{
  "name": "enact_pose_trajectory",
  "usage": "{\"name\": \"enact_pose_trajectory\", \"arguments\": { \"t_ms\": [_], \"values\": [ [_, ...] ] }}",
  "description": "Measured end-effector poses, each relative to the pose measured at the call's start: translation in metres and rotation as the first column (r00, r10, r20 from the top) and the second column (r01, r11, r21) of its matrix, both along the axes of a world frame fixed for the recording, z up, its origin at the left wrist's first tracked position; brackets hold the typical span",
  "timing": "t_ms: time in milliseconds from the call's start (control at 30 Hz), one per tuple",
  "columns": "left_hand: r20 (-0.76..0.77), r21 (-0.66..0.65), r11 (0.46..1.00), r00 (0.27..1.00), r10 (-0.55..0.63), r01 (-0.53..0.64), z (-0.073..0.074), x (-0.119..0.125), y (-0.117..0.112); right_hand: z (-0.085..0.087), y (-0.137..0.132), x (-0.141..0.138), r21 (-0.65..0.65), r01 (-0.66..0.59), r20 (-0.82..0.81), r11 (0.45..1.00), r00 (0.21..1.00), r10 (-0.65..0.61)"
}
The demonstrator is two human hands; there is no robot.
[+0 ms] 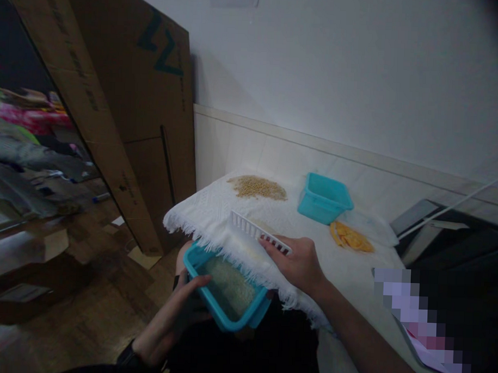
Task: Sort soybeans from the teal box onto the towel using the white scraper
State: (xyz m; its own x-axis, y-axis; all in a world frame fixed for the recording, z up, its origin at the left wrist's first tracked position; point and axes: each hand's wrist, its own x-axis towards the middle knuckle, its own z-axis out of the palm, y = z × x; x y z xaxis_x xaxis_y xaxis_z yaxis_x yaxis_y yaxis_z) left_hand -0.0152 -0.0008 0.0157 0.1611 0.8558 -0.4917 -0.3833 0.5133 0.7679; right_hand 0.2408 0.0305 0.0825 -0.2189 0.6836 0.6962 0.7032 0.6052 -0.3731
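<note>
My left hand (171,314) grips the rice-filled teal basket (253,317) just under the tabletop (352,271) edge, placed to catch grains from the white slotted scraper (251,228) clasped in my right hand (301,264).

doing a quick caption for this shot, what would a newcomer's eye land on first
First, the bright teal bin of white rice, held by the left hand just below the table edge, while the right hand holds a white toothed scraper on the fringed white cloth above it. Farther back on the cloth lie a tan grain pile, a second teal bin and some yellow pieces.
</note>
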Motion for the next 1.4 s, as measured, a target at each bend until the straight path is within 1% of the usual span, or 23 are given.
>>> {"name": "enact_pose_trajectory", "arguments": {
  "t_ms": [167, 267, 367, 467, 633, 733, 833, 900, 967, 1033, 1100, 1200, 1300, 1400],
  "values": [
    [-0.002, -0.015, 0.999, 0.999, -0.033, 0.033, -0.005, 0.000, 0.002, -0.001, 0.003, -0.001, 0.025, 0.008, -0.001, 1.000, 1.000, -0.008],
    [-0.002, -0.053, 0.998, 0.999, -0.041, 0.041, -0.009, 0.001, 0.005, -0.002, 0.000, -0.004, 0.038, -0.014, 0.018, 0.999, 1.000, 0.013],
    [0.029, -0.099, 0.992, 0.997, -0.072, 0.075, -0.012, 0.000, 0.009, 0.000, -0.004, -0.006, 0.054, -0.021, 0.036, 0.998, 0.999, 0.019],
    [0.051, -0.116, 0.989, 0.995, -0.090, 0.096, -0.012, -0.004, 0.011, 0.002, -0.005, -0.004, 0.030, -0.021, 0.015, 0.999, 1.000, 0.020],
    [0.059, -0.081, 0.995, 0.996, -0.062, 0.066, -0.006, -0.009, 0.005, 0.000, -0.003, 0.006, 0.013, 0.053, -0.031, 0.999, 0.998, -0.052],
    [0.086, -0.042, 0.998, 0.995, -0.050, 0.054, -0.005, -0.006, -0.001, -0.002, -0.004, 0.008, 0.005, 0.048, -0.039, 0.999, 0.998, -0.048],
    [0.117, -0.008, 0.999, 0.992, -0.050, 0.052, -0.007, -0.002, -0.004, -0.001, -0.006, 0.008, 0.032, 0.029, -0.040, 0.999, 0.999, -0.028],
    [0.134, -0.002, 0.997, 0.988, -0.072, 0.073, -0.011, -0.001, -0.005, 0.000, -0.007, 0.008, 0.041, 0.029, -0.031, 0.999, 0.999, -0.027],
    [0.145, -0.003, 0.996, 0.985, -0.092, 0.094, -0.015, 0.000, -0.004, -0.001, -0.007, 0.008, 0.028, 0.046, -0.032, 0.999, 0.998, -0.046],
    [0.131, -0.018, 0.996, 0.988, -0.085, 0.088, -0.017, 0.001, -0.004, -0.002, -0.006, 0.007, -0.002, 0.062, -0.048, 0.998, 0.997, -0.062],
    [0.099, -0.041, 0.997, 0.993, -0.068, 0.072, -0.017, 0.003, -0.004, -0.003, -0.005, 0.006, -0.036, 0.062, -0.066, 0.997, 0.996, -0.065],
    [0.072, -0.066, 0.993, 0.993, -0.090, 0.095, -0.011, 0.006, -0.003, -0.003, -0.004, 0.003, -0.066, 0.049, -0.057, 0.997, 0.997, -0.053],
    [0.044, -0.081, 0.991, 0.993, -0.107, 0.110, -0.005, 0.007, 0.002, -0.002, -0.002, 0.000, -0.041, 0.027, -0.018, 0.999, 0.999, -0.028],
    [0.013, -0.079, 0.992, 0.995, -0.099, 0.100, -0.002, 0.007, 0.009, 0.001, -0.004, 0.001, 0.000, 0.012, 0.016, 1.000, 1.000, -0.012]
  ]
}}
